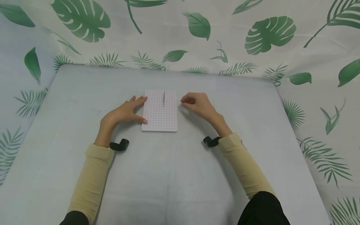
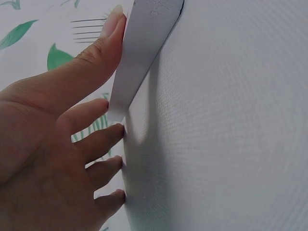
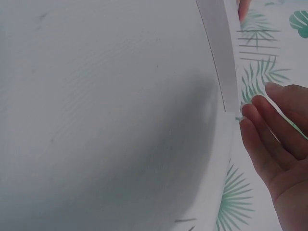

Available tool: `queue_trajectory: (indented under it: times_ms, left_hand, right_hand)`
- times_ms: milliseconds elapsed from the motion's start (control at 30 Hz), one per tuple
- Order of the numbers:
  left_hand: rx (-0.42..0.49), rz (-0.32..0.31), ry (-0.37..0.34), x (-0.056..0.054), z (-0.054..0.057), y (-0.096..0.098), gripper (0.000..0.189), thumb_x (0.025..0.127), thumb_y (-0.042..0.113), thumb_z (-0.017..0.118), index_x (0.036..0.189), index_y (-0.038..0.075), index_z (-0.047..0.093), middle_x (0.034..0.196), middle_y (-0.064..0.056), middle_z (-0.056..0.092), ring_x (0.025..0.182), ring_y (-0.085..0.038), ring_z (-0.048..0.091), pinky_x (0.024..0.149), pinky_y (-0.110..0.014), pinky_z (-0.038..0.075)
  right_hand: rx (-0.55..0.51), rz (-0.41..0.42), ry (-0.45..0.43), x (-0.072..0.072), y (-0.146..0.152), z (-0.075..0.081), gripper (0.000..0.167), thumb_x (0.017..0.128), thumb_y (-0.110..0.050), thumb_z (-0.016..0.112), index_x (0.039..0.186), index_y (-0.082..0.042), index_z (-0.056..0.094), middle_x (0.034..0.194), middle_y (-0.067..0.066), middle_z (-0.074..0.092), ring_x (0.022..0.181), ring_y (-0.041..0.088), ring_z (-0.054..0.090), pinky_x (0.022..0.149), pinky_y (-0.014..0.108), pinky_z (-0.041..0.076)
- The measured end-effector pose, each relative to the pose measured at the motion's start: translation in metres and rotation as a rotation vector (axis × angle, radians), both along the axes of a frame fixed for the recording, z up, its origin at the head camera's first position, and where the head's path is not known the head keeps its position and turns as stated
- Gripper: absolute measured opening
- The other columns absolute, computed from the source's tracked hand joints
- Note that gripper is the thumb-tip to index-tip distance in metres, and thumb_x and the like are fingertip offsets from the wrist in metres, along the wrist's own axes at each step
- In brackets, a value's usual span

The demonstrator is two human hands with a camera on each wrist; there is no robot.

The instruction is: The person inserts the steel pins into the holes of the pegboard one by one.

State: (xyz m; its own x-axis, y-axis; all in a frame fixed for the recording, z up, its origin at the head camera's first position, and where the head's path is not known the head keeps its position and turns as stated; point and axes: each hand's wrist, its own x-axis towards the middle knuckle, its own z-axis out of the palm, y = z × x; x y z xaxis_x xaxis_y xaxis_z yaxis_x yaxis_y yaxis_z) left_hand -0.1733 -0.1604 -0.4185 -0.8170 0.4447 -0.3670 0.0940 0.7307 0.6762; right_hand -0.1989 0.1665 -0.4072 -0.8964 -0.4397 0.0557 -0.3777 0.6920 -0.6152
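Best to hold the white pegboard (image 1: 157,117) steady near the worktop's (image 1: 168,175) far edge, with left hand (image 1: 123,112) spread, fingers unclenched against its left side. With right hand (image 1: 199,104) just beyond the pegboard's right side, perhaps grasping something (cannot tell), avoid nudging upright pins (image 1: 164,97).
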Motion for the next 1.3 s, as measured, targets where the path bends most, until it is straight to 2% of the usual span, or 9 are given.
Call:
queue_trajectory:
  times_ms: [400, 700, 933, 1167, 1300]
  left_hand:
    - [-0.009, 0.004, -0.006, 0.001, 0.0, 0.0, 0.104, 0.087, 0.032, 0.082, 0.166, 0.014, 0.018, 0.174, -0.009, 0.007, 0.16, -0.039, -0.008, 0.126, -0.066, -0.001]
    - [0.004, 0.02, -0.004, 0.0, -0.001, 0.0, 0.104, 0.085, 0.031, 0.084, 0.166, 0.015, 0.02, 0.174, -0.008, 0.009, 0.16, -0.038, -0.007, 0.125, -0.068, 0.001]
    - [0.004, 0.024, -0.004, 0.0, -0.003, -0.001, 0.104, 0.085, 0.03, 0.084, 0.166, 0.016, 0.02, 0.174, -0.007, 0.008, 0.16, -0.037, -0.008, 0.125, -0.068, 0.0]
    - [0.008, 0.019, -0.008, 0.0, -0.002, -0.001, 0.104, 0.085, 0.029, 0.084, 0.166, 0.015, 0.02, 0.174, -0.008, 0.008, 0.16, -0.038, -0.008, 0.126, -0.067, 0.0]
    - [0.007, 0.016, -0.006, 0.0, -0.002, -0.002, 0.105, 0.085, 0.03, 0.084, 0.166, 0.015, 0.019, 0.174, -0.008, 0.008, 0.16, -0.037, -0.008, 0.126, -0.066, -0.001]
  right_hand:
    - [-0.006, -0.054, -0.003, 0.004, 0.026, -0.006, 0.015, 0.095, -0.009, 0.073, 0.109, -0.002, 0.076, 0.103, 0.012, 0.078, 0.095, 0.025, 0.073, 0.087, 0.04, 0.061]
    - [0.031, -0.113, -0.031, 0.006, 0.047, -0.011, 0.017, 0.097, -0.009, 0.07, 0.112, -0.004, 0.075, 0.106, 0.013, 0.077, 0.092, 0.026, 0.072, 0.079, 0.039, 0.059]
    - [0.047, -0.113, -0.049, 0.009, 0.058, -0.011, 0.021, 0.096, -0.009, 0.071, 0.116, -0.002, 0.074, 0.104, 0.015, 0.075, 0.092, 0.028, 0.072, 0.081, 0.041, 0.059]
    - [0.066, -0.125, -0.071, 0.01, 0.068, -0.011, 0.024, 0.095, -0.009, 0.072, 0.118, -0.002, 0.073, 0.102, 0.015, 0.074, 0.091, 0.029, 0.072, 0.076, 0.039, 0.059]
    - [0.094, -0.12, -0.077, 0.011, 0.072, -0.011, 0.028, 0.093, -0.009, 0.074, 0.12, 0.0, 0.071, 0.101, 0.016, 0.072, 0.092, 0.03, 0.071, 0.078, 0.041, 0.058]
